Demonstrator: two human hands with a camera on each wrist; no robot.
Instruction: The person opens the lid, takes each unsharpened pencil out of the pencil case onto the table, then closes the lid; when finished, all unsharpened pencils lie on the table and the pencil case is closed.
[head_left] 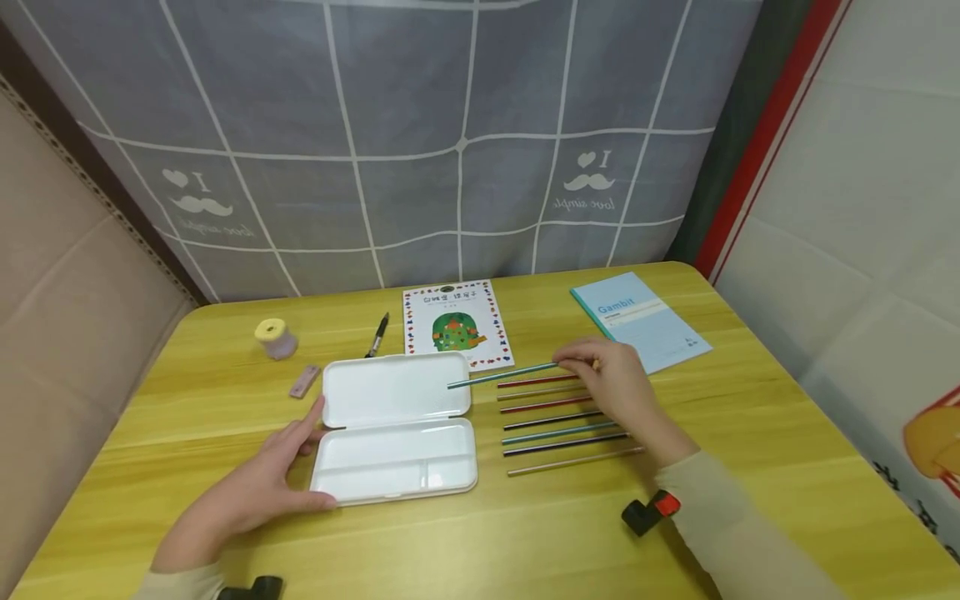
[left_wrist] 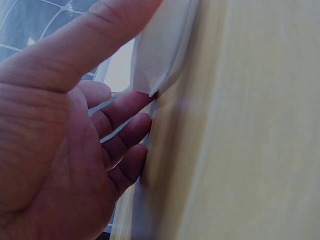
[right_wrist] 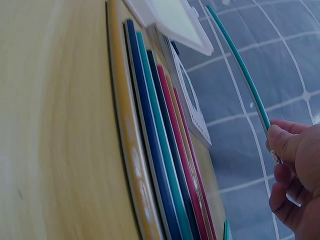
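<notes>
A white pencil case [head_left: 393, 492] lies unfolded on the table, its lid [head_left: 397, 387] laid back toward the far side. My left hand [head_left: 258, 483] rests at its left side, thumb along the front corner and index finger against the lid's edge. In the left wrist view the fingers [left_wrist: 125, 110] look relaxed beside the case. My right hand [head_left: 617, 383] pinches a teal pencil [head_left: 502, 376] near one end; its other end reaches over the lid's right edge. Below that hand several pencils [head_left: 558, 434] in red, gold, dark blue and teal lie in a row.
A picture book [head_left: 457, 325] lies behind the case, beside a black pen [head_left: 378, 335]. A light blue notebook [head_left: 641, 321] is at the back right. On the left are a yellow-topped container [head_left: 276, 340] and a pinkish eraser [head_left: 304, 382]. A grey curtain [head_left: 405, 192] hangs behind the table.
</notes>
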